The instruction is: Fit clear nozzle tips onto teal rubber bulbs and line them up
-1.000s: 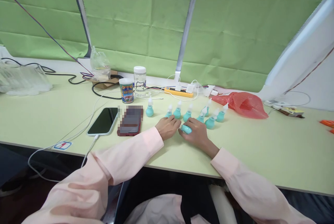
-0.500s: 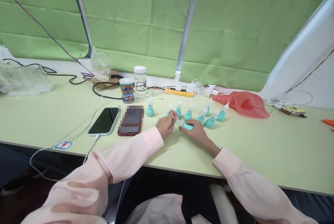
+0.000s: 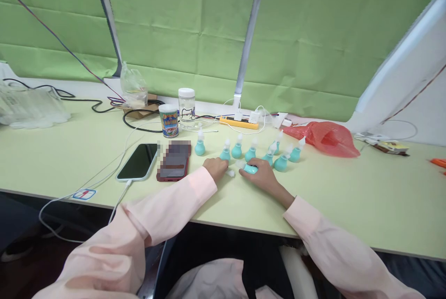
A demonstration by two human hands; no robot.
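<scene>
My right hand [image 3: 259, 173] is closed around a teal squeeze-bulb nasal aspirator [image 3: 250, 169], which lies tilted with its clear neck [image 3: 240, 164] pointing left. Low on the table beside it, my left hand [image 3: 216, 169] has its fingers curled down at a small clear plastic tip [image 3: 230, 173]; the fingertips are partly hidden. Just beyond my left hand stands an upright aspirator [image 3: 225, 154]. Several more teal aspirators with clear tips stand behind and right of my hands, among them one [image 3: 280, 162] near my right wrist. Another aspirator [image 3: 200, 146] stands apart at the left.
Two phones, one pale-edged [image 3: 137, 162] and one dark red [image 3: 174, 162], lie to the left. Behind them are a printed cup [image 3: 169, 121] and a lidded clear jar [image 3: 187, 106]. A yellow power strip [image 3: 239, 122] and red plastic bag [image 3: 325, 138] lie along the back.
My left hand has moved down and slightly left, away from the held aspirator's neck, to the small clear tip on the table. My right hand stays in place with the aspirator.
</scene>
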